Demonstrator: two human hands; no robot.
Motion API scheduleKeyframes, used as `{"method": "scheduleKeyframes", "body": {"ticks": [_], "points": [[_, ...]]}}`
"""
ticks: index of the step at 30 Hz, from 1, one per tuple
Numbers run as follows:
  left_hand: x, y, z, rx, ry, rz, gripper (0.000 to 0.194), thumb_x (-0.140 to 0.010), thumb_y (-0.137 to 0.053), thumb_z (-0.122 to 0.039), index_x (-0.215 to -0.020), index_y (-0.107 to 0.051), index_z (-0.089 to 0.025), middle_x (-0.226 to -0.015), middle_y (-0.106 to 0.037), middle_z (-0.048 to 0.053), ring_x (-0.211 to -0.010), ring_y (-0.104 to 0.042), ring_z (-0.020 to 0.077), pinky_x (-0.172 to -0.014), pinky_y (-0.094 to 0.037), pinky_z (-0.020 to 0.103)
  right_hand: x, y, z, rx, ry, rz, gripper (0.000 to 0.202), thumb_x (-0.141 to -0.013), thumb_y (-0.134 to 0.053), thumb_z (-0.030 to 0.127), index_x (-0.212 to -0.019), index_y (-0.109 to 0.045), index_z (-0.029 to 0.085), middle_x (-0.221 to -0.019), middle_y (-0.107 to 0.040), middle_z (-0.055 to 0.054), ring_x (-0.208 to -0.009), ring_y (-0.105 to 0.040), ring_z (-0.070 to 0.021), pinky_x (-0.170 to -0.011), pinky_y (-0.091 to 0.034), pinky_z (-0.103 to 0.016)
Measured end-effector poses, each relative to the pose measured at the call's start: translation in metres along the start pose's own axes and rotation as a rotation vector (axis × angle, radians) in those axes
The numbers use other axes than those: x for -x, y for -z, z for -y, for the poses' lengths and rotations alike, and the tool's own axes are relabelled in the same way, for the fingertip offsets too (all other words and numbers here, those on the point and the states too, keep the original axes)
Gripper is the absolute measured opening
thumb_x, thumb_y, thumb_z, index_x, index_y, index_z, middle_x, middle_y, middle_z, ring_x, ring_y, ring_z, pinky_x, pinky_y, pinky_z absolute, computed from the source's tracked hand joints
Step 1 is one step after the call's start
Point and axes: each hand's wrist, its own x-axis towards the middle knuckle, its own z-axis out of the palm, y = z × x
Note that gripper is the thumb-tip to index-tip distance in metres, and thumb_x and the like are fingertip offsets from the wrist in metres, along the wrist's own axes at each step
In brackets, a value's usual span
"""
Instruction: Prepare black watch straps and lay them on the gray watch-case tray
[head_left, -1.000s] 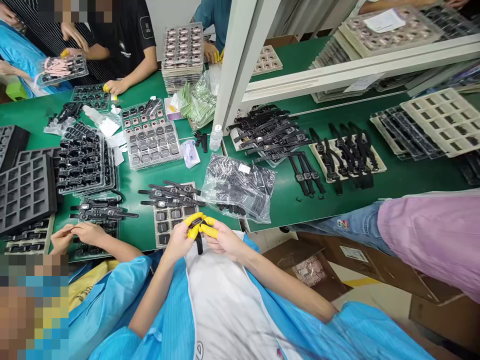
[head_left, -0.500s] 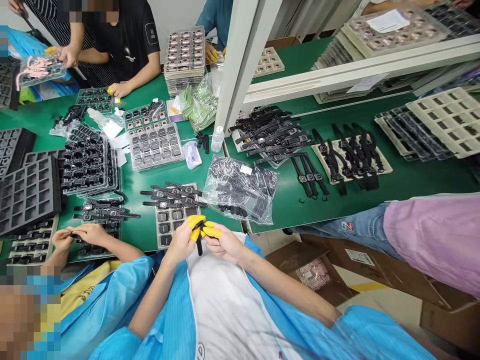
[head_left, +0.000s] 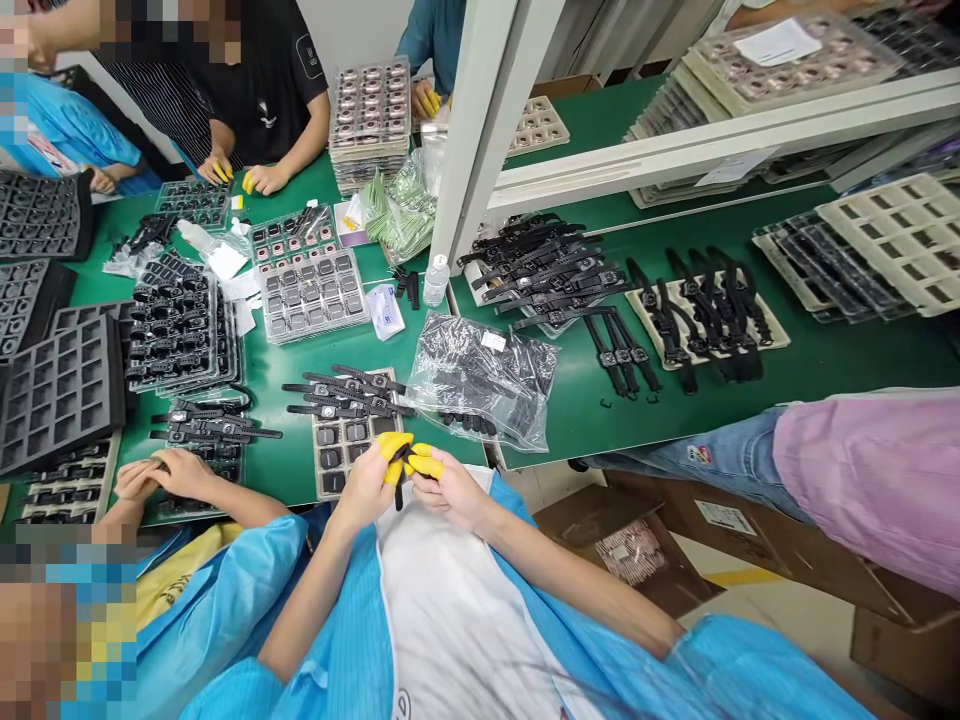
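We find both hands, left [head_left: 367,487] and right [head_left: 450,490], pinching a small black watch strap [head_left: 398,470] between yellow-capped fingertips [head_left: 424,464], just above the green tabletop [head_left: 570,400]. We judge a fitting step under way; the next move calls for fine alignment.

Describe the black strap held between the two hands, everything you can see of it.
The strap is a narrow black band, matte and rubbery-looking. Its upper end is pinched between the yellow-capped fingertips of the left hand and right hand; the lower end hangs free, roughly upright, over the white shirt, just off the green table edge. Its top is mostly hidden by the fingers, so whether a watch case is attached cannot be told.
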Motion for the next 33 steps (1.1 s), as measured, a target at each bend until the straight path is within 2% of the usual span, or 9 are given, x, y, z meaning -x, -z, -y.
{"method": "scheduleKeyframes", "body": {"ticks": [4,9,15,21,24,27,29,33], "points": [[0.000,-0.001,-0.002,-0.033,0.009,-0.008,0.049,-0.100,-0.042,-0.012,-0.147,-0.051,-0.023,-0.132,-0.062,0.013,-0.125,-0.061,0.0238,-0.106,-0.054,0.042,-0.002,0.001,-0.003,-0.040,0.013,-0.004,0.041,-0.077,-0.077,0.045,-0.082,-0.041,0.025,-0.049,-0.030,0.014,-0.041,-0.011,-0.0047,-0.039,-0.006,-0.020],[-0.004,0.011,-0.009,-0.001,0.033,0.108,0.046,-0.105,-0.039,-0.021,-0.150,-0.050,-0.023,-0.135,-0.058,0.014,-0.126,-0.060,0.0242,-0.108,-0.054,0.042,-0.002,0.001,-0.002,-0.015,0.000,-0.063,0.040,-0.074,-0.075,0.041,-0.079,-0.039,0.025,-0.048,-0.028,0.015,-0.041,-0.010,-0.0045,-0.039,-0.005,-0.019],[-0.004,0.014,-0.006,-0.235,0.016,0.171,0.042,-0.099,-0.052,-0.024,-0.140,-0.058,-0.016,-0.123,-0.061,0.017,-0.119,-0.059,0.0324,-0.100,-0.057,0.052,-0.003,0.003,-0.001,0.056,-0.050,-0.058,0.039,-0.074,-0.073,0.043,-0.080,-0.039,0.025,-0.048,-0.031,0.015,-0.041,-0.011,-0.0042,-0.039,-0.006,-0.018],[-0.006,0.016,-0.001,-0.046,-0.005,0.186,0.040,-0.105,-0.044,-0.023,-0.143,-0.055,-0.022,-0.127,-0.063,0.014,-0.121,-0.062,0.0250,-0.102,-0.056,0.042,-0.003,0.007,0.001,0.044,-0.063,0.001,0.039,-0.075,-0.075,0.044,-0.082,-0.042,0.024,-0.048,-0.030,0.015,-0.040,-0.012,-0.0042,-0.038,-0.006,-0.018],[-0.007,0.020,0.000,0.007,0.009,0.168,0.044,-0.105,-0.049,-0.026,-0.148,-0.050,-0.022,-0.136,-0.061,0.014,-0.127,-0.060,0.0252,-0.107,-0.054,0.042,-0.005,0.011,0.006,0.049,-0.062,0.037,0.042,-0.078,-0.076,0.050,-0.082,-0.045,0.023,-0.048,-0.040,0.012,-0.038,-0.018,-0.0044,-0.037,-0.010,-0.019],[-0.006,0.025,0.005,0.006,0.002,0.145,0.044,-0.104,-0.051,-0.024,-0.148,-0.051,-0.022,-0.135,-0.063,0.014,-0.128,-0.061,0.0252,-0.108,-0.054,0.042,-0.006,0.016,0.013,0.121,-0.058,0.052,0.043,-0.081,-0.072,0.058,-0.084,-0.049,0.022,-0.053,-0.053,0.007,-0.038,-0.031,-0.0060,-0.037,-0.016,-0.021],[-0.005,0.028,0.010,-0.011,-0.006,0.140,0.043,-0.104,-0.050,-0.021,-0.146,-0.053,-0.022,-0.134,-0.064,0.013,-0.128,-0.061,0.0249,-0.108,-0.054,0.041,-0.007,0.018,0.017,0.177,-0.068,0.059,0.042,-0.082,-0.072,0.057,-0.084,-0.050,0.021,-0.055,-0.055,0.006,-0.040,-0.037,-0.0066,-0.038,-0.018,-0.021],[-0.003,0.032,0.015,-0.043,-0.023,0.144,0.043,-0.103,-0.051,-0.019,-0.146,-0.054,-0.022,-0.135,-0.064,0.013,-0.128,-0.061,0.0244,-0.109,-0.054,0.041,-0.007,0.018,0.021,0.228,-0.096,0.064,0.043,-0.081,-0.073,0.057,-0.086,-0.052,0.020,-0.058,-0.055,0.006,-0.041,-0.037,-0.0061,-0.040,-0.019,-0.021]]}}
